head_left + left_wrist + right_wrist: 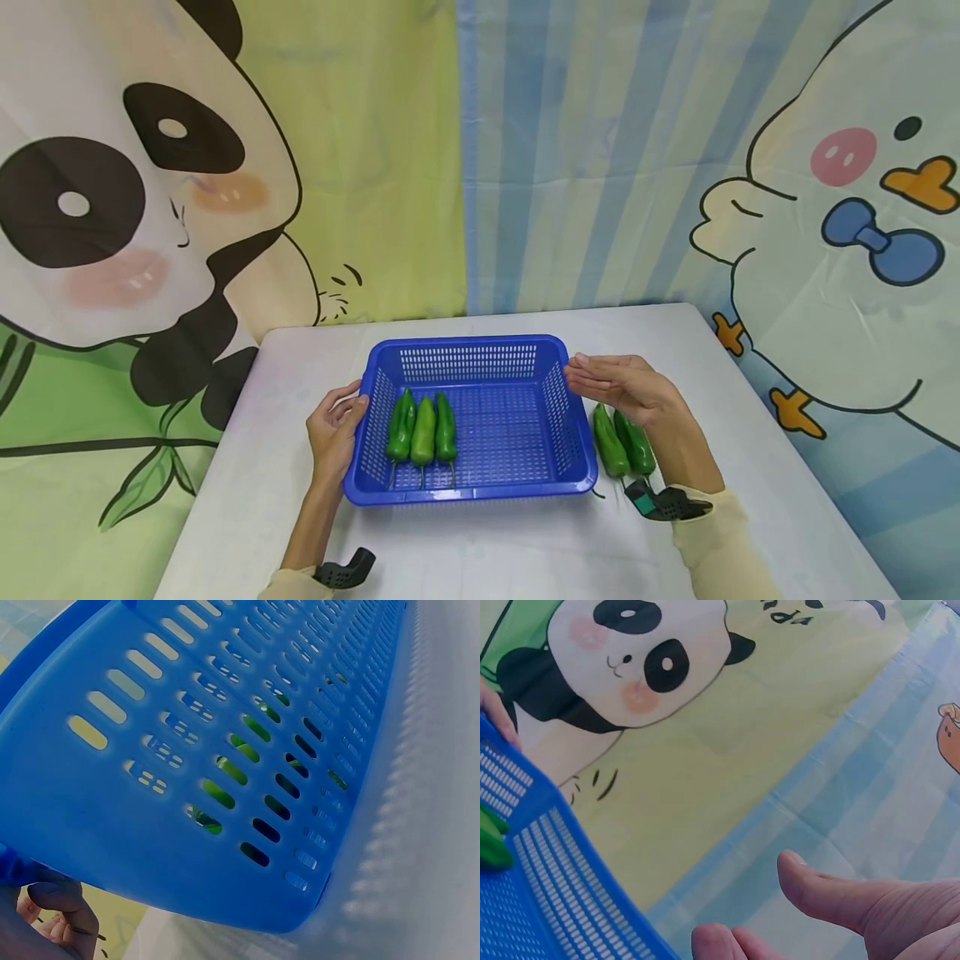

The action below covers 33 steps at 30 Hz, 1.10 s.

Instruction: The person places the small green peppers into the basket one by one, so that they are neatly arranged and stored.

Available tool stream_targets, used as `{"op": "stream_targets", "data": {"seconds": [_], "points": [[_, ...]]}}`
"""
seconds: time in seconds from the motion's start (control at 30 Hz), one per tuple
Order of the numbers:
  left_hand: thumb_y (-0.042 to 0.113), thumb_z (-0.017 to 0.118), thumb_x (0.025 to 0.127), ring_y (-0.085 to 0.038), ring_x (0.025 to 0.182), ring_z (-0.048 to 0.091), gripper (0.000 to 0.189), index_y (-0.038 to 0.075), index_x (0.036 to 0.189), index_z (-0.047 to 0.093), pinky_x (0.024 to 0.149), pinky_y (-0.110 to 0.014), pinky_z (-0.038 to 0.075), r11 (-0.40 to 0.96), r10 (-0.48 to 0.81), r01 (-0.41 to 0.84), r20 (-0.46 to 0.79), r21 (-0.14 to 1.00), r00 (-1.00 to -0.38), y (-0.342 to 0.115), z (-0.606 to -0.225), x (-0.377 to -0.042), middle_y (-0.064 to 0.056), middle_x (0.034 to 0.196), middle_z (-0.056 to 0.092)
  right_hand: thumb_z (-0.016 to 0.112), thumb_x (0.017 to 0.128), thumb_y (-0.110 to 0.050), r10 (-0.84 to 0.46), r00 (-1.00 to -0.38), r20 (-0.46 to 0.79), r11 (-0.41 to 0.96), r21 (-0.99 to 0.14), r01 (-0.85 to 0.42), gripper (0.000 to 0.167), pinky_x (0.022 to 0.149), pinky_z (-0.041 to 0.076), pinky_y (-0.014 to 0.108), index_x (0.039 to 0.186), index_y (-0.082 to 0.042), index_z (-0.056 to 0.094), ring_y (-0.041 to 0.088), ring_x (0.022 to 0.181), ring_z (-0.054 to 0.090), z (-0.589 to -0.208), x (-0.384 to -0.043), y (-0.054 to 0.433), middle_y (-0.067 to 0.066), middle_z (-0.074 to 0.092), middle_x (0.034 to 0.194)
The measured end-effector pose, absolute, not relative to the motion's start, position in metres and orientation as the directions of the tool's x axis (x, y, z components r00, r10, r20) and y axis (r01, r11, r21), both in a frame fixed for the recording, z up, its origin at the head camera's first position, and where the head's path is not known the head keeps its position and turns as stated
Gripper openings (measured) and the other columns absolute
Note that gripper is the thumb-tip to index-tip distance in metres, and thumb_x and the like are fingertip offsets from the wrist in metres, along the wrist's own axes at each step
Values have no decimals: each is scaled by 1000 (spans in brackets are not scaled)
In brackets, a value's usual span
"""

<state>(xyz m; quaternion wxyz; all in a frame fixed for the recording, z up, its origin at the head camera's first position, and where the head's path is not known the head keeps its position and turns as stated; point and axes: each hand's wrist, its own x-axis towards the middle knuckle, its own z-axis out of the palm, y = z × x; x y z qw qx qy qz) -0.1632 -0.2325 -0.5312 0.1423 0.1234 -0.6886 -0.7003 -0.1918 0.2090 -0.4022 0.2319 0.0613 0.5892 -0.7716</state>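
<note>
We see blue basket [472, 494] between hands, long axis left to right. Left hand [335, 433] grips it at left; right hand [626, 387], fingers straight, is at right side, touching or not we cannot tell. Loose green peppers [611, 447] lie nearer right hand.

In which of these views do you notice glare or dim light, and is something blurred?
Head view: bright, with a small glare on the front rim of the blue basket; left wrist view: the white table looks soft, without clear detail; right wrist view: dimmer than the head view, the right hand somewhat shaded.
</note>
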Motion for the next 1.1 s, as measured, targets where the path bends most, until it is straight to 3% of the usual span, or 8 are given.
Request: {"op": "stream_targets", "data": {"seconds": [0.27,0.43,0.7,1.1], "points": [[15,72,107,-3,85,76,35,0,139,69,77,-17,65,-1,-368,28,26,1000,-930,-232,-530,-164,11,98,77,70,107,-11,-229,-888,-399,-217,-868,446,22,95,67,33,127,-1,71,17,103,82,-411,-187,237,6,82,112],[15,72,107,-2,85,76,35,0,139,69,77,-17,64,2,-365,31,30,1000,-930,-231,-530,-165,14,96,77,69,108,-11,-215,-887,-409,-237,-859,453,13,94,67,32,116,-6,77,17,102,82,-420,-183,252,5,83,110],[14,73,106,-2,83,76,35,-1,138,69,76,-16,64,-16,-370,33,25,999,-929,-233,-530,-163,14,95,78,66,109,-11,-198,-884,-423,-253,-849,463,16,93,67,32,108,-11,83,16,101,82,-432,-179,269,5,83,108],[17,71,107,-1,86,76,37,1,140,68,78,-17,64,1,-367,21,20,1000,-930,-232,-530,-163,14,100,78,72,105,-8,-74,-889,-453,-242,-856,456,15,89,68,30,98,-15,82,14,95,82,-452,-172,291,1,83,104]]}}
